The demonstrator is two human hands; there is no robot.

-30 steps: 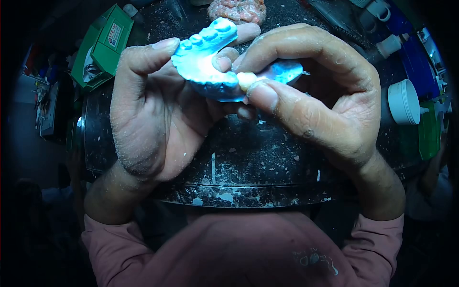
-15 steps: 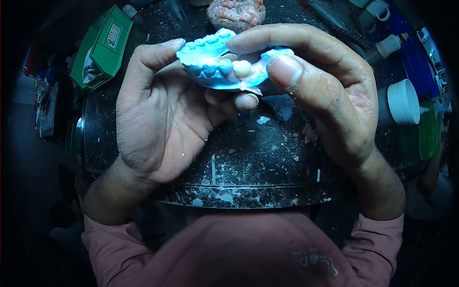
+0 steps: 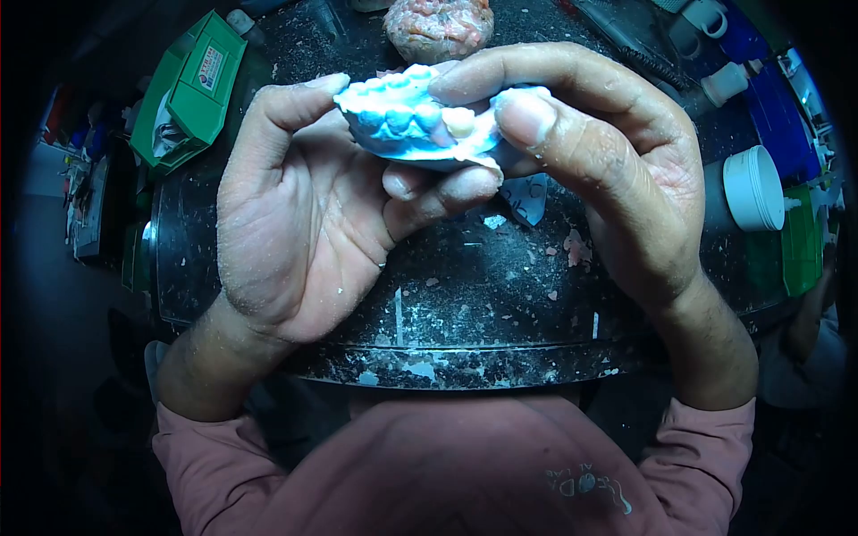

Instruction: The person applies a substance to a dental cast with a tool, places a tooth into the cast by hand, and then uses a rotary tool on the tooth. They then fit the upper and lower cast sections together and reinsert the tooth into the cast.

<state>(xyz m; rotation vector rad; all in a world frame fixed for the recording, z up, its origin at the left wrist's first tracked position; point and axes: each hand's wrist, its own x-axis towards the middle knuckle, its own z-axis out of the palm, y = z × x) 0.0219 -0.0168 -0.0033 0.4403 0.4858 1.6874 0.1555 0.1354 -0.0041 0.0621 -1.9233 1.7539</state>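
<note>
A pale blue dental cast with a row of moulded teeth is held up above the dark bench. One cream-coloured tooth stands out on it, with pinkish material around its base. My left hand grips the cast's left end, thumb at the rim and fingers curled underneath. My right hand pinches the right end, its thumb on the near side and the index finger reaching over the top. Part of the cast is hidden behind the right thumb and fingers.
A lumpy pinkish mass sits at the back of the speckled bench. A green bin stands at the left, a white tub at the right. Scraps and a dark bluish piece lie below my hands. Small bottle at right.
The cast has tipped, so its outer side and tooth row show at a flatter angle. It sits slightly lower and to the right. Both hands keep their hold.
</note>
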